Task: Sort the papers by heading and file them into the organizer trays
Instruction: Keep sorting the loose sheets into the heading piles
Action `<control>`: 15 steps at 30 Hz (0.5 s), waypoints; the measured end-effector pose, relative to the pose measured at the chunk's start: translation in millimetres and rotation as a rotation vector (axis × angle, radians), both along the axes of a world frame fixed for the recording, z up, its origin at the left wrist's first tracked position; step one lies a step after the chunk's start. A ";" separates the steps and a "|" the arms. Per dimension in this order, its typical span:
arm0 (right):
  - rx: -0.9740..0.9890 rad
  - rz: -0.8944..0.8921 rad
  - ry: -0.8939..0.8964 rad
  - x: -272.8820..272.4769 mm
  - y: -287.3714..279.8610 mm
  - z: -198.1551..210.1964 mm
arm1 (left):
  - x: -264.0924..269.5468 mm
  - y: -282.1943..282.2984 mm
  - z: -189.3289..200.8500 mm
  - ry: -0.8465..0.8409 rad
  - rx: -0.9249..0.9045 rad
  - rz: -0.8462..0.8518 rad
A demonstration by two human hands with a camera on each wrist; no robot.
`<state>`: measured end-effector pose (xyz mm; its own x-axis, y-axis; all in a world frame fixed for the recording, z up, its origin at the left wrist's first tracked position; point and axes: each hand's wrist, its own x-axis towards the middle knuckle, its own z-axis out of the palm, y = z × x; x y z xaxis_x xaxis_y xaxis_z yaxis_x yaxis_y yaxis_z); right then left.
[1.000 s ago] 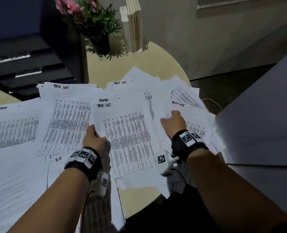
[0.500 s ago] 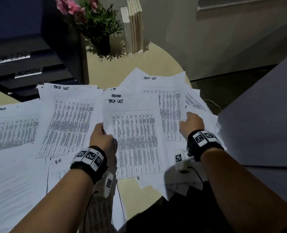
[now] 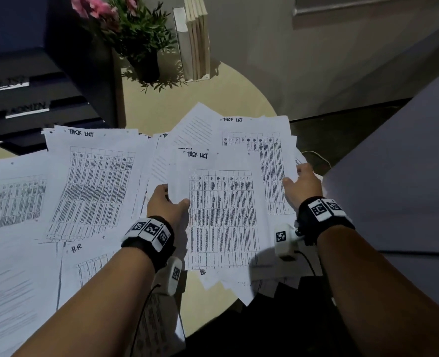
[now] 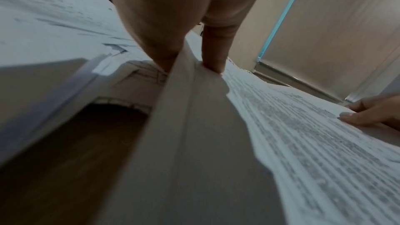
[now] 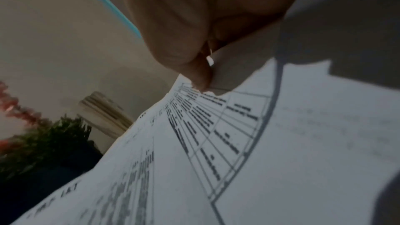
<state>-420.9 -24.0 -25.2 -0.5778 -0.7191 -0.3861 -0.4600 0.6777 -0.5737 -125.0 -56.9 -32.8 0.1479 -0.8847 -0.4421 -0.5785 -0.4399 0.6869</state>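
A lifted sheaf of papers (image 3: 223, 217) is pinched by the left hand (image 3: 165, 204) and right hand (image 3: 300, 186) at centre frame; loosely stacked lower sheets could slip out.

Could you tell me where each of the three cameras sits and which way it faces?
Head: worn on the head, looking forward and down at the papers, organizer trays and potted plant; shows both forearms, left hand and right hand.
Left wrist: looks along the left hand's fingers pinching a sheet's edge.
Right wrist: looks along the right hand's fingers gripping a sheet.
Shared: the left wrist and head views both show the right hand; the right wrist and head views both show the plant.
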 end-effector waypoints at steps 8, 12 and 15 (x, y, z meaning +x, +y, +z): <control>-0.307 0.134 0.304 -12.7 -12.0 35.2 | 20.7 -8.7 13.3 0.012 -0.187 0.219; -0.483 0.166 0.330 -18.0 -20.3 67.0 | 41.6 -20.3 13.0 -0.058 -0.282 0.223; -0.484 0.073 0.233 -22.8 -26.9 80.8 | 46.4 -23.6 19.3 -0.041 -0.236 0.256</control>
